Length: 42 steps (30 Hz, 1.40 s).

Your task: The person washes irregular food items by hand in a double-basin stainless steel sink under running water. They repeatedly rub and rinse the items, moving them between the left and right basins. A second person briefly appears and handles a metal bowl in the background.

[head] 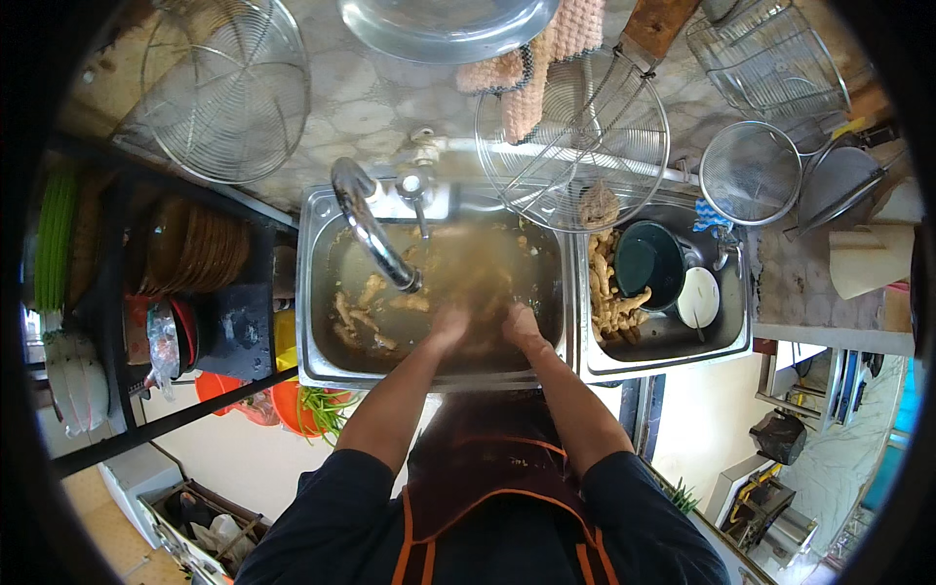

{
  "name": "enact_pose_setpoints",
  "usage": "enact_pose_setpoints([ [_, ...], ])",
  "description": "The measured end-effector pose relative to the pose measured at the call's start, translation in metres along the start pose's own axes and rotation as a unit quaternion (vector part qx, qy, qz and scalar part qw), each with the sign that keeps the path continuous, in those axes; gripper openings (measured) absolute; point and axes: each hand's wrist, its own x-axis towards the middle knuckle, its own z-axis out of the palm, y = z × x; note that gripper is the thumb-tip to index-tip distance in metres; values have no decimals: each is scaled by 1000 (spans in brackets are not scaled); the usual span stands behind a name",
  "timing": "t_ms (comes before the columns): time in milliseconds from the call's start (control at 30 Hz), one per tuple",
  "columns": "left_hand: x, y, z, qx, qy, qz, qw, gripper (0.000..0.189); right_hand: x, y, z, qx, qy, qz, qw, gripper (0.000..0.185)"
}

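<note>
Both of my hands reach into murky water in the large basin of a steel double sink (310, 292). My left hand (451, 324) and my right hand (521, 322) are close together, their fingers hidden by the water and a blur. Pale knobbly pieces that look like ginger root (409, 302) lie in the water to the left of my hands. More such ginger-like pieces (621, 311) are heaped along the left side of the smaller basin. A chrome faucet (380, 252) arches over the large basin.
The small basin also holds a dark green bowl (649, 265) and a white dish (698, 298) with a spoon. A large wire strainer (574, 146) hangs over the sink's rear edge. Fine-mesh sieve (750, 173) hangs at right. A black rack (234, 329) with stacked plates (197, 245) stands left.
</note>
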Motion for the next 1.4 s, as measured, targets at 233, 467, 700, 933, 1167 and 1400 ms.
enact_pose_setpoints([
  [233,19,-7,28,-589,-7,-247,769,44,-11,-11,-8,-68,-13,-1,998,20],
  [467,-4,14,2,-804,-109,-106,575,39,-34,-18,-86,746,-32,161,645,19],
  [700,-34,35,-24,-638,-89,-153,749,19,-51,-33,-136,912,-74,117,387,34],
  [933,-84,81,-46,-441,-103,27,891,16,-53,-45,-134,805,-44,80,587,24],
  [1167,-95,85,-51,-411,-91,121,899,22,-63,-64,-149,756,-42,64,650,25],
  [1400,-96,76,-69,-380,-94,165,905,24,-73,-75,-161,815,-74,10,575,27],
])
